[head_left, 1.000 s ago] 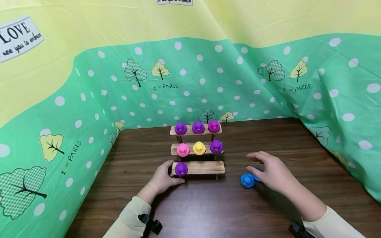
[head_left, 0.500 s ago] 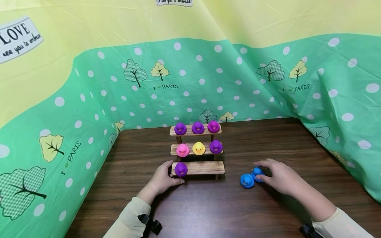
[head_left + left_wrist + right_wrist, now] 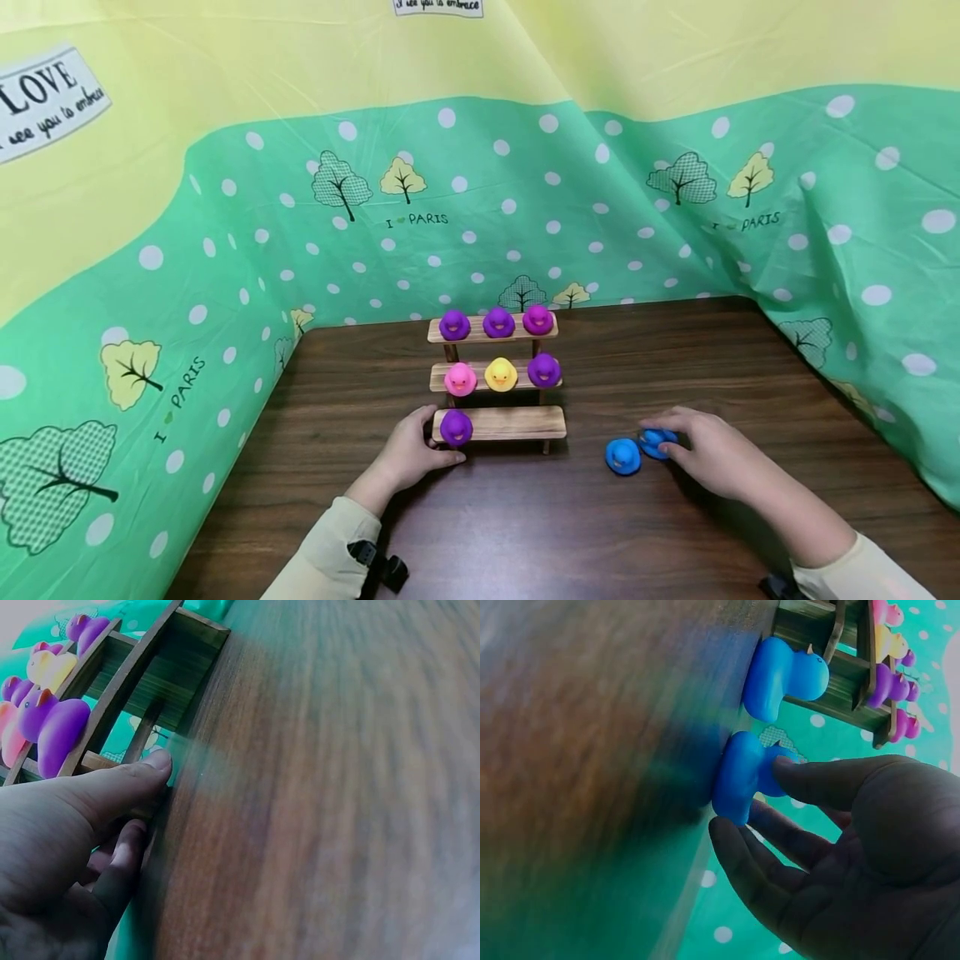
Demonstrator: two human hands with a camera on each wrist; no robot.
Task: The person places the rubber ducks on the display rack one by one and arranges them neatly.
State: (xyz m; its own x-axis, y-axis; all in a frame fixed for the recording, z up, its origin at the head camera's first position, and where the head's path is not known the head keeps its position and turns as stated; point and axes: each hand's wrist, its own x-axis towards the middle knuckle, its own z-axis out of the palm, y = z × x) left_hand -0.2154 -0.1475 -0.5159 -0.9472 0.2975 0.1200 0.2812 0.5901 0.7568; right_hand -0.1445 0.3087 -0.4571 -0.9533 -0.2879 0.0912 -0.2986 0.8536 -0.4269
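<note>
A three-tier wooden shelf stand [image 3: 517, 423] stands mid-table, carrying several rubber ducks. Purple and magenta ducks sit on the top tier; a pink duck [image 3: 461, 378], a yellow duck [image 3: 501, 375] and a purple duck [image 3: 543, 370] on the middle one. One purple duck [image 3: 456, 427] is at the left of the bottom tier. My left hand [image 3: 408, 450] grips the stand's lower left end, thumb in front. To the right, my right hand [image 3: 712, 454] pinches a blue duck [image 3: 739, 776], thumb against its head. Another blue duck [image 3: 623, 456] sits just left of it on the table.
The dark wood table [image 3: 510, 533] stretches around the stand and both hands. A green and yellow printed cloth [image 3: 480, 200] hangs behind the table and along both sides. A black strap with a small device [image 3: 378, 562] is on the left wrist.
My right hand has come down to the right-hand blue duck, taken hold of it and shifted it slightly right, away from the other. My left hand stays on the stand.
</note>
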